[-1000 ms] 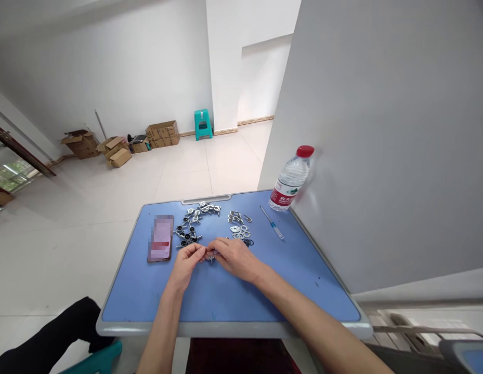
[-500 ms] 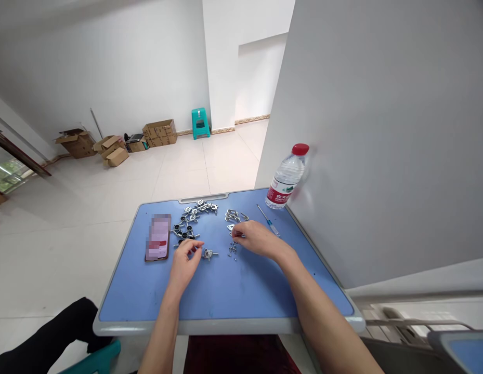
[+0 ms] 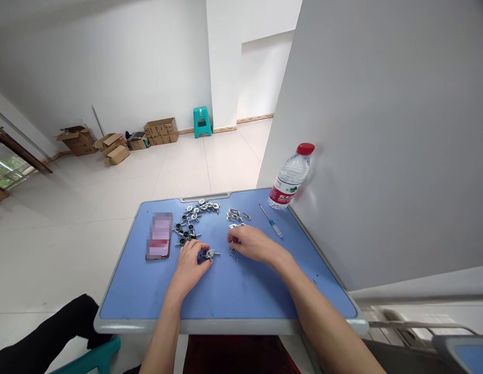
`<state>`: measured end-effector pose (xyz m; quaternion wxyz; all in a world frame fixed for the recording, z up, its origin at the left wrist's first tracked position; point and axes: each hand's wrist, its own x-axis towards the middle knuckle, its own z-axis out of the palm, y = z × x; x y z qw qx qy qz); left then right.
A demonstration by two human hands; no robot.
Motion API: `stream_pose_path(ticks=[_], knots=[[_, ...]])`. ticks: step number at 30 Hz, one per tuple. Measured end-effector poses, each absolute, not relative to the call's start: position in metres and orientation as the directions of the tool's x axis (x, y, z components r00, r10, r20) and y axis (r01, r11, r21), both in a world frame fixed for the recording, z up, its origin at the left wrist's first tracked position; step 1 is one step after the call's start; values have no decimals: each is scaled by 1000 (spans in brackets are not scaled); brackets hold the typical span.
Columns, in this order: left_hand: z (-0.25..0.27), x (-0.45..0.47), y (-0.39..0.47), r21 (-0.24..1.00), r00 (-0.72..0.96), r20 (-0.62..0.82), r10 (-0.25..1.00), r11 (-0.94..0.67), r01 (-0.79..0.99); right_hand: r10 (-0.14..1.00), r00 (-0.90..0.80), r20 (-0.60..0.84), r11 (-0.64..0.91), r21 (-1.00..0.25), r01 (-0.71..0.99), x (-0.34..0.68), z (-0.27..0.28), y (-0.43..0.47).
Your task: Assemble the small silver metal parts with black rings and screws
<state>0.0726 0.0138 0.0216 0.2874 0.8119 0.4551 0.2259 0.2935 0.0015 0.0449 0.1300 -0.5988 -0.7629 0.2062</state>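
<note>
My left hand (image 3: 190, 264) rests on the blue table, thumb and index finger closed around the near end of a small silver metal fitting (image 3: 211, 254) with a thin pin sticking out to the right. My right hand (image 3: 255, 244) hovers above a few tiny screws (image 3: 234, 254), its fingertips pinched together; whatever is between them is too small to make out. Just beyond it lie flat metal plates (image 3: 234, 226), partly covered by the hand, and several metal hooks (image 3: 235, 214). Left of centre, several metal fittings with black round parts (image 3: 185, 234) sit close to my left fingers.
More silver fittings (image 3: 204, 206) curve along the far side. A phone (image 3: 160, 236) lies at the left, a blue-handled screwdriver (image 3: 274, 226) at the right. A water bottle (image 3: 288, 179) stands at the far right corner against the wall. Someone's black-clad leg (image 3: 50, 332) shows at lower left.
My left hand has moved right and its fingers have come around the single fitting. My right hand has shifted slightly left and nearer, over the tiny screws.
</note>
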Motion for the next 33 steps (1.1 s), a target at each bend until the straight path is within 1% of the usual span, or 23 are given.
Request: stream_pose_path(ticks=[3, 8, 12, 17, 22, 30, 33], knots=[[21, 73, 14, 666, 515, 118, 849, -452, 593, 954, -301, 8, 268, -474, 839, 278, 42, -1], [20, 74, 14, 680, 546, 145, 825, -484, 551, 926, -376, 23, 344, -455, 821, 259, 35, -5], [19, 75, 14, 700, 538, 177, 824, -490, 520, 933, -357, 37, 332, -466, 820, 259, 34, -5], [22, 75, 13, 706, 547, 191, 815, -501, 501, 934, -355, 30, 307, -574, 759, 264, 43, -5], [24, 76, 12, 676, 554, 217, 804, -533, 508, 936, -351, 19, 277, -652, 706, 266, 52, -9], [20, 76, 12, 593, 559, 297, 774, -608, 528, 943, -330, 29, 257, -693, 674, 256, 47, -9], [18, 75, 12, 596, 551, 277, 787, -590, 545, 943, -332, 24, 240, -741, 627, 255, 46, -9]])
